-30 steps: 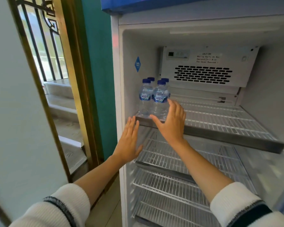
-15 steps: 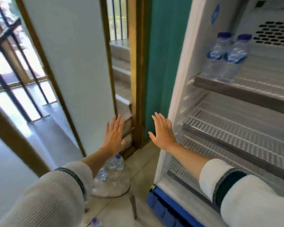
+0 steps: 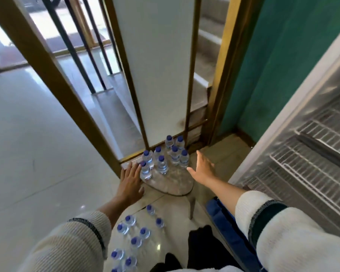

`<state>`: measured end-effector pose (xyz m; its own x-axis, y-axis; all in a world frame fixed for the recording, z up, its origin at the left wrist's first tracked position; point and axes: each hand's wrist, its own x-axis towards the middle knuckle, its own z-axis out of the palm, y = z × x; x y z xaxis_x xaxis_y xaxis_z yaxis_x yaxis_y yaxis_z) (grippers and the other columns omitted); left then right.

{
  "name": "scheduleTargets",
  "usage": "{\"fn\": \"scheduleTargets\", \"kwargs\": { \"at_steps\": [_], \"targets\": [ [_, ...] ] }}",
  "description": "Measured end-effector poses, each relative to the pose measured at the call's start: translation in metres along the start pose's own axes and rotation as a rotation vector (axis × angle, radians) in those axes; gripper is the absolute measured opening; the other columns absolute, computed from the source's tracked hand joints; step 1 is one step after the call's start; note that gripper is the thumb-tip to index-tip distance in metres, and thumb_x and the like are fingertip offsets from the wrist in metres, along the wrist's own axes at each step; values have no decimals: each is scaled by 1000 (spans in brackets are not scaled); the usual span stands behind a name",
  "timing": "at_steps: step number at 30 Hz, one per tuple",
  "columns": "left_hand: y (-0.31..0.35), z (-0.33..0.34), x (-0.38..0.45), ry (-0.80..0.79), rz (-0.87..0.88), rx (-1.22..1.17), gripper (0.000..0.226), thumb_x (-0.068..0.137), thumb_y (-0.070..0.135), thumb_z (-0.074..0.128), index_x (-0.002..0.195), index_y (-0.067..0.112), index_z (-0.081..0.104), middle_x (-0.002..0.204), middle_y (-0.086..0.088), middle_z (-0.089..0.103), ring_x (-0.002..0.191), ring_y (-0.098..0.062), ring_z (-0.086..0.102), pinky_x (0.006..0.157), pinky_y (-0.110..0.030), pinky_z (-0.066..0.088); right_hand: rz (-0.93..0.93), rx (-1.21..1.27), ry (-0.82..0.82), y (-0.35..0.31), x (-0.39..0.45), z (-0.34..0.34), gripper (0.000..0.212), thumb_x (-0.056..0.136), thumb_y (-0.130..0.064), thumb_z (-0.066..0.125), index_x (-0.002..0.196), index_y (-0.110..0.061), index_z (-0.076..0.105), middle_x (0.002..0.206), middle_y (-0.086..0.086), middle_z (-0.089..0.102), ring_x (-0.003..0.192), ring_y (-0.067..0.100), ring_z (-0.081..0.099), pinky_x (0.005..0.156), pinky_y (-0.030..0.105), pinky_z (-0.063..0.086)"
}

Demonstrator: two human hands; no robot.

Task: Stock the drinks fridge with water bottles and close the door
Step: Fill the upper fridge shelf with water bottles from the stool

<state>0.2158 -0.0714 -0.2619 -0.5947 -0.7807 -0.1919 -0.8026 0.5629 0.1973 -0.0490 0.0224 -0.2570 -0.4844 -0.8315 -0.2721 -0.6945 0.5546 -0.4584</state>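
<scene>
Several small water bottles with blue caps stand in a cluster on a low round stool near the floor. My left hand is open, fingers spread, just left of the nearest bottle. My right hand is open too, to the right of the cluster, holding nothing. More bottles stand on a second surface closer to me. The open fridge with bare wire shelves is on the right.
A gold-framed white panel and glass partition rise right behind the stool. A teal wall stands beside the fridge. The fridge's blue base runs along the lower right. Pale tiled floor spreads to the left.
My view has swung down from the fridge shelf to the floor. Both open hands have dropped from shelf height to either side of the bottle cluster on the stool.
</scene>
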Motion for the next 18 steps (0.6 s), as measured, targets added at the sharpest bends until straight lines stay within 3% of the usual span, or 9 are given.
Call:
{"fn": "scheduleTargets", "kwargs": {
  "at_steps": [5,11,15,18],
  "targets": [
    [-4,42,13,-90,-132,-86,85,90,37,59,154,15,8,162,-5,-2,148,-25,-10,121,-45,0,177,154,-114,10,40,40,87,90,-40,61,153,-17,7,158,9,23,141,30,31,112,49,33],
    [5,92,58,-113,-290,-279,85,87,37,67,152,12,19,160,-7,15,149,-26,6,121,-41,12,316,218,-201,27,93,78,87,91,-37,61,153,-15,4,158,9,21,140,30,31,111,43,36],
    [13,128,102,-113,-426,-508,79,81,27,73,147,14,31,152,-6,33,142,-26,26,116,-45,28,347,214,-254,45,132,104,85,93,-36,59,153,-16,3,159,6,19,141,28,32,108,40,37],
    [25,148,132,-64,-522,-652,62,79,19,73,135,17,45,132,-4,51,125,-23,47,106,-41,41,354,206,-256,55,157,118,83,93,-35,60,153,-16,6,158,6,22,139,27,36,105,38,39]
  ]
}}
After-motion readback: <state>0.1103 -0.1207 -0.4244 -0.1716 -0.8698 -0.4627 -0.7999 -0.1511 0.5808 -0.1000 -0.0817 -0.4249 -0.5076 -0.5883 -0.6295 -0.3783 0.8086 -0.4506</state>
